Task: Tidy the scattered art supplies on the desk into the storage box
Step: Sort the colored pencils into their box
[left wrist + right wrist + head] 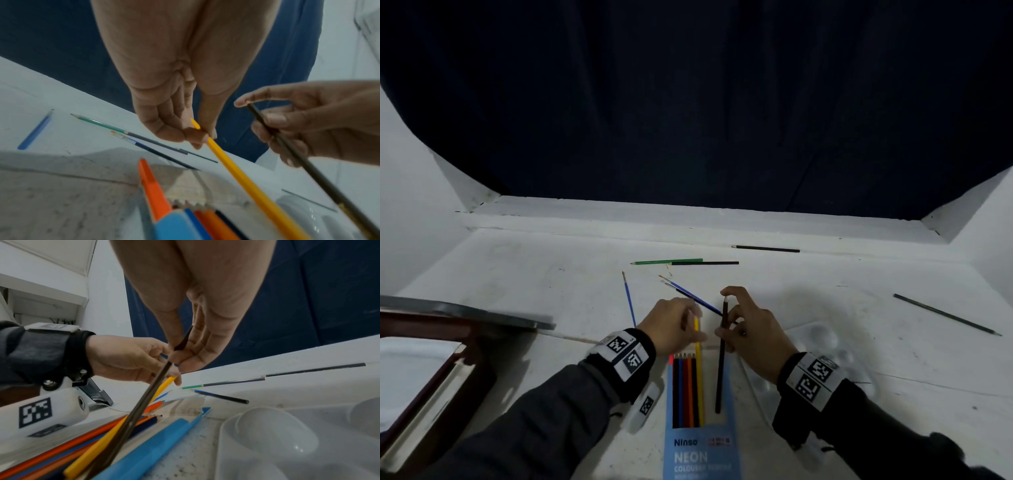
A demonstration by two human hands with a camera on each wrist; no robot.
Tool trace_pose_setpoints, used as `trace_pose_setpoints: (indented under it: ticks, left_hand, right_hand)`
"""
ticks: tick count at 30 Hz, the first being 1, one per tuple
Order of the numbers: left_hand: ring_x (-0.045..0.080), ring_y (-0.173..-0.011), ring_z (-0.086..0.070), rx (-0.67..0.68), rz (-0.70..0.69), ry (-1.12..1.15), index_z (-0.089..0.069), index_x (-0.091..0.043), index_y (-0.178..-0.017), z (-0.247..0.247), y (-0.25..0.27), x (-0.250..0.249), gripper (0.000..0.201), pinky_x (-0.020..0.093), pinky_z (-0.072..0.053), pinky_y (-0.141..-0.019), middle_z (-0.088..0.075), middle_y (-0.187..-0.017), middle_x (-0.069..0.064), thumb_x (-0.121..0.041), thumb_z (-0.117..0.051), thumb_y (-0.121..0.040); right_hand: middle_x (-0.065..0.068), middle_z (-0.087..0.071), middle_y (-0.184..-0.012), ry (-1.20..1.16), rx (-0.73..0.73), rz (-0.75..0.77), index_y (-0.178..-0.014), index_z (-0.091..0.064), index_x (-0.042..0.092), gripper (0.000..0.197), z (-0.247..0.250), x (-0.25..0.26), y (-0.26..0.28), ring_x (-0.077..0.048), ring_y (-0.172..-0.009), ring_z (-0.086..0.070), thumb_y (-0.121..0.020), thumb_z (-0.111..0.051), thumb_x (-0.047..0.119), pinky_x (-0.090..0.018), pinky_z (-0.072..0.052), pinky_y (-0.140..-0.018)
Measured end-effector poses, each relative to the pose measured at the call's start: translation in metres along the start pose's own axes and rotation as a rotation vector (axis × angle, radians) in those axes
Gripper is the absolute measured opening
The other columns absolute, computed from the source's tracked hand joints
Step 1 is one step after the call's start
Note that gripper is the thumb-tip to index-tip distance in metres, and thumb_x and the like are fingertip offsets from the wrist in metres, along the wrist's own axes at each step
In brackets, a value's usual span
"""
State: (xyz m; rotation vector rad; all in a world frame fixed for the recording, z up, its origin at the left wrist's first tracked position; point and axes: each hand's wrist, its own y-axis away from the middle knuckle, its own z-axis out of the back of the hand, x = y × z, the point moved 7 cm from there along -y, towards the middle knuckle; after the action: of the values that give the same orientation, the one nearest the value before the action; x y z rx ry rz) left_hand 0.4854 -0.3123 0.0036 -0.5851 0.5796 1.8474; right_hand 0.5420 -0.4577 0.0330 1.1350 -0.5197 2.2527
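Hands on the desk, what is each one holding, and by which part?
Left hand pinches the yellow pencil near its upper end; right hand pinches the dark brown pencil at its upper part.

A dark blue curtain (688, 102) hangs behind the white desk (534, 274).

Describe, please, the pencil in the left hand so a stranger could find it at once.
Find the blue pencil pack at the desk's near edge. The left hand pinches the yellow pencil above it, lower end in the pack. The right hand holds a dark one; only this pencil is yellow.
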Motion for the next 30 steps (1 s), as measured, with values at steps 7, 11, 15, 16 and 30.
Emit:
trace_pose_setpoints:
  ticks: [7, 11, 15, 16, 30]
  left_hand:
    - [0.021, -0.093, -0.059, 0.158, -0.082, -0.51, -0.066, -0.014, -0.101, -0.022, 0.016, -0.01, 0.05, 0.037, -0.046, -0.09, -0.064, -0.1, 0.002, -0.055, -0.076, -0.075]
    - [0.017, -0.095, -0.052, 0.17, -0.157, -0.528, -0.064, -0.019, -0.097, -0.027, 0.038, -0.007, 0.05, 0.035, -0.039, -0.086, -0.059, -0.098, -0.005, -0.063, -0.072, -0.074]
    - [0.013, -0.113, -0.048, 0.161, -0.186, -0.5, -0.057, -0.03, -0.128, -0.031, 0.06, 0.004, 0.066, 0.036, -0.031, -0.098, -0.057, -0.119, -0.012, -0.068, -0.067, -0.074]
    - [0.012, -0.117, -0.047, 0.162, -0.184, -0.474, -0.054, -0.031, -0.131, -0.031, 0.063, 0.008, 0.068, 0.037, -0.031, -0.1, -0.057, -0.123, -0.013, -0.067, -0.067, -0.075]
    - [0.007, -0.099, -0.058, 0.16, -0.173, -0.451, -0.061, -0.035, -0.105, -0.03, 0.068, 0.013, 0.051, 0.041, -0.046, -0.09, -0.065, -0.104, -0.019, -0.065, -0.071, -0.065]
  right_hand:
    - [-0.002, -0.062, -0.087, 0.003, -0.004, -0.054, -0.127, -0.041, 0.024, 0.051, -0.005, -0.007, -0.005, -0.015, -0.059, -0.067, -0.087, -0.068, 0.008, -0.02, -0.054, -0.06]
    - [-0.006, -0.062, -0.09, 0.021, -0.002, -0.09, -0.127, -0.045, 0.02, 0.051, -0.01, -0.01, -0.007, -0.021, -0.063, -0.069, -0.085, -0.071, 0.009, -0.026, -0.058, -0.063]
    - [-0.008, -0.063, -0.093, -0.011, 0.074, -0.167, -0.132, -0.046, 0.018, 0.054, -0.022, -0.013, -0.006, -0.019, -0.062, -0.07, -0.085, -0.071, 0.007, -0.024, -0.056, -0.059]
    - [-0.01, -0.063, -0.096, -0.012, 0.113, -0.194, -0.134, -0.046, 0.017, 0.057, -0.027, -0.015, -0.005, -0.019, -0.064, -0.07, -0.085, -0.072, 0.008, -0.023, -0.056, -0.059]
    - [-0.005, -0.06, -0.075, 0.5, 0.395, -0.161, -0.067, -0.052, 0.013, 0.025, -0.063, -0.004, 0.023, -0.021, -0.075, -0.057, -0.087, -0.061, 0.024, -0.028, -0.043, -0.063]
